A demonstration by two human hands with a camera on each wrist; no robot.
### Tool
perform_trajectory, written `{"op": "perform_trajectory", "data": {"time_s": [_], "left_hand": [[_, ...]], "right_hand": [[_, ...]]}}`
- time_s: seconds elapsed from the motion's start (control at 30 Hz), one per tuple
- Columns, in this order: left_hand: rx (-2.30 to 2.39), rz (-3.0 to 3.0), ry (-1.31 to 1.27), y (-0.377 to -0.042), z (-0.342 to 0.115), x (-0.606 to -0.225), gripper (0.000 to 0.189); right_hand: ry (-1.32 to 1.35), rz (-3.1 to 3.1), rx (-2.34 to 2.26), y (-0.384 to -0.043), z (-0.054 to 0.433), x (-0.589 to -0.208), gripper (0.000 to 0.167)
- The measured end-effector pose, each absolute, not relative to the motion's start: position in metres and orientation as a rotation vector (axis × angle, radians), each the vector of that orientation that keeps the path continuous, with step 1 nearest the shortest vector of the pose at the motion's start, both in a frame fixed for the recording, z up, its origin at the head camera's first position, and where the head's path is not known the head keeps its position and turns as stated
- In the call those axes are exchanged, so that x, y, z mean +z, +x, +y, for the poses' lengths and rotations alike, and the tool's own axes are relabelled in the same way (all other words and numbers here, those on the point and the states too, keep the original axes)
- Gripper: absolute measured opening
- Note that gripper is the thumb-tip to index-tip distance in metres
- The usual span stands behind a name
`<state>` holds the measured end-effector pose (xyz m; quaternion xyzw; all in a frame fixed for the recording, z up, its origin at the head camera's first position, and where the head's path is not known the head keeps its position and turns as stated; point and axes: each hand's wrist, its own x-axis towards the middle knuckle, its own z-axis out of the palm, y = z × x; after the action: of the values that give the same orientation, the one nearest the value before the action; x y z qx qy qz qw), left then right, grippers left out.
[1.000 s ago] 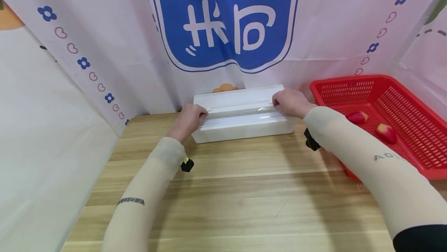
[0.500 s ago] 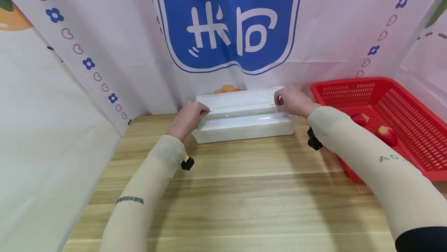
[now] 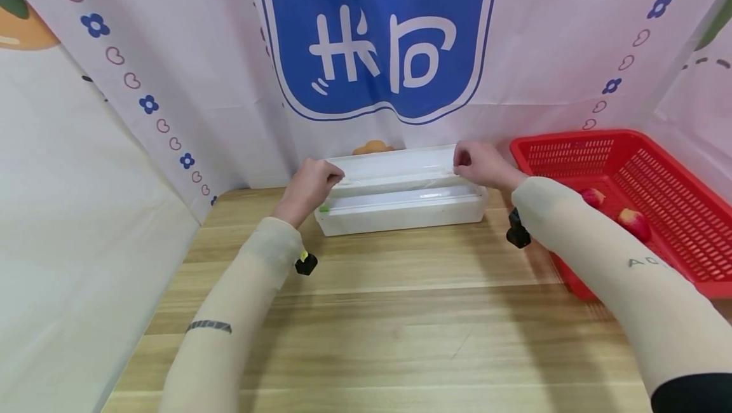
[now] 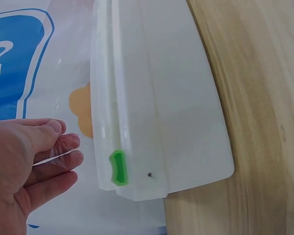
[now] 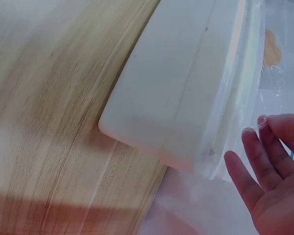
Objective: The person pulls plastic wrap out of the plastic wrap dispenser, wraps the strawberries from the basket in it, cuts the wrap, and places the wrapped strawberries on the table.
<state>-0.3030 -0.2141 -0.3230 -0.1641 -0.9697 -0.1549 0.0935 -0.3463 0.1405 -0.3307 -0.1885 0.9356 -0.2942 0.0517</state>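
Observation:
A long white cling film dispenser with a raised lid stands against the cloth backdrop. At its left end sits a green slide cutter. My left hand pinches a corner of clear cling film between thumb and fingers, just above the dispenser's left end. On the other side, my right hand pinches the film's right corner between thumb and index finger, its other fingers spread in the right wrist view. The transparent film stretches between both hands over the dispenser; its edges are hard to make out.
To the right, a red plastic basket holds red-and-yellow fruits, partly behind the right sleeve. A wooden table extends in front of the dispenser. A printed cloth hangs close behind.
Both hands have risen slightly from the dispenser, the film still pinched. The green cutter at the left end has come into sight. The head view has shifted a little.

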Motion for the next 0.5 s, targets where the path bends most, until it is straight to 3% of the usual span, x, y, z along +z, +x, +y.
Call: {"op": "perform_trajectory", "data": {"time_s": [0.27,0.5], "left_hand": [[-0.46,-2.876,-0.473,-0.303,-0.216,-0.316,0.018],[-0.423,-2.862,-0.49,-0.303,-0.218,-0.309,0.018]], "right_hand": [[-0.576,2.877,-0.806,-0.346,0.142,-0.321,0.027],[-0.556,2.89,-0.843,-0.345,0.144,-0.315,0.022]]}}
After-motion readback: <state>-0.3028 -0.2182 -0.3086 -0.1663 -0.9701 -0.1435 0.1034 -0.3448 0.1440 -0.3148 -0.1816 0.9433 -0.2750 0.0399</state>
